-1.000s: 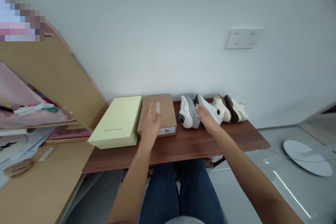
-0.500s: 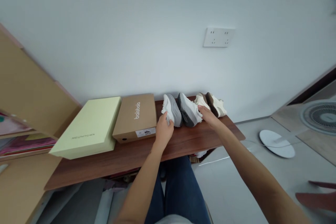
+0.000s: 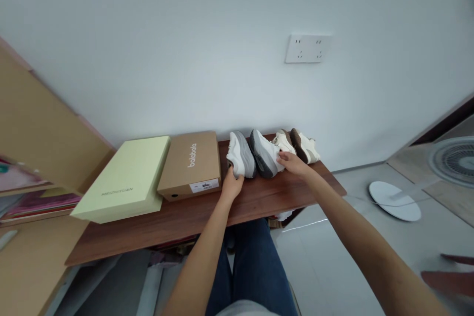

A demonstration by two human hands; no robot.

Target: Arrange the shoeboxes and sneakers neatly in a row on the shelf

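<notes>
Two white and grey sneakers lie tipped on their sides on the brown wooden shelf top, soles facing each other. My left hand is closed on the heel end of the left sneaker, with some fingertips hidden inside its opening. At the right sneaker, my right hand pinches the collar near the heel. Just behind my right fingers is a cream shoe with a brown sole, and its mate leans beside it at the right.
Left of the sneakers sit a brown shoebox and a pale yellow box on the wooden top. A wall with a socket panel rises behind. A white fan stands on the floor at right.
My left hand has slid down to the heel opening of the left sneaker and grips it there. My right hand has shifted slightly left and down on the right sneaker's collar.
</notes>
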